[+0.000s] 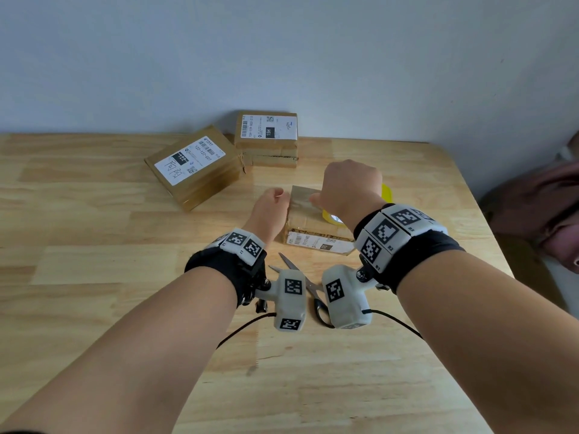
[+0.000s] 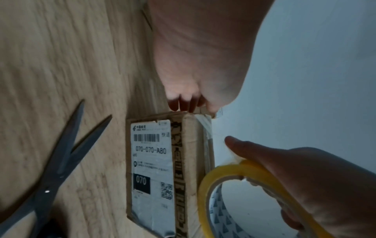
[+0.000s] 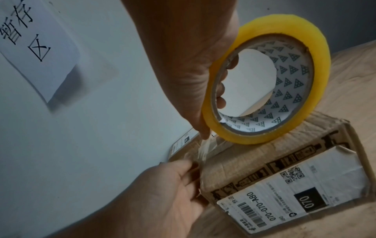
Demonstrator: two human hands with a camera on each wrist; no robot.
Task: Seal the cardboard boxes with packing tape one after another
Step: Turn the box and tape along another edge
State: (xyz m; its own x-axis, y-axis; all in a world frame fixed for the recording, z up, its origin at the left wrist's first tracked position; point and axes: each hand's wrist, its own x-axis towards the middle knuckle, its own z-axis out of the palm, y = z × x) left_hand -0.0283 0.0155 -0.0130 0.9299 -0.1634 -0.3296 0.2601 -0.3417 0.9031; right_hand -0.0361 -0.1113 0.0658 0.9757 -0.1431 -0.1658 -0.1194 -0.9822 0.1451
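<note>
A small cardboard box [image 1: 308, 219] with a white label lies mid-table. My left hand [image 1: 275, 199] is at its left edge, thumb on top and fingers [image 2: 184, 103] curled down the side, pinning the end of a clear tape strip [image 3: 205, 149] there. My right hand [image 1: 347, 189] hovers over the box and grips the yellow tape roll [image 3: 317, 48], fingers through the core and thumb on the outside. The roll's rim rests on the box top. The strip runs from the roll to my left thumb.
Scissors [image 1: 297, 270] lie open on the wooden table [image 1: 94, 214] just in front of the box, under my wrists. Two larger labelled boxes [image 1: 194, 167] [image 1: 266, 136] stand at the back by the wall. A brownish cloth [image 1: 539, 208] lies beyond the table's right edge.
</note>
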